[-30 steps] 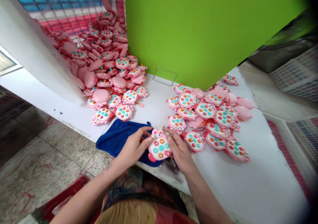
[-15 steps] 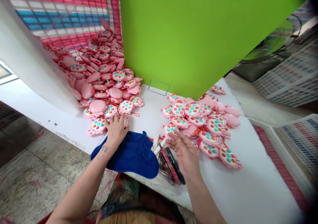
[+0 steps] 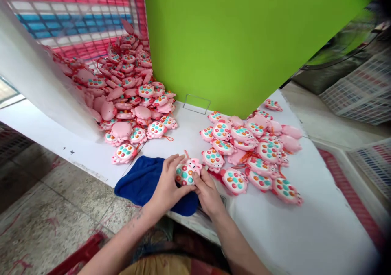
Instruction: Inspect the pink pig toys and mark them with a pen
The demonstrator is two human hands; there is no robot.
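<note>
Both of my hands hold one pink pig-shaped toy (image 3: 187, 172) with coloured buttons, just above a blue cloth (image 3: 143, 179) at the table's near edge. My left hand (image 3: 166, 185) wraps its left side, fingers curled round it. On the toy's right side my right hand (image 3: 207, 190) pinches it. A big heap of the same pink toys (image 3: 128, 92) lies at the back left. A smaller spread of toys (image 3: 250, 153) lies to the right of my hands.
A green panel (image 3: 244, 43) stands upright behind the white table (image 3: 305, 234). A white curved sheet (image 3: 36, 88) walls off the left. A small wire stand (image 3: 197, 103) sits at the panel's foot. White plastic crates (image 3: 360, 92) stack at the right.
My left hand fetched a toy from the left heap and brought it back over the blue cloth. My right hand, open half a second ago, now grips that toy too.
</note>
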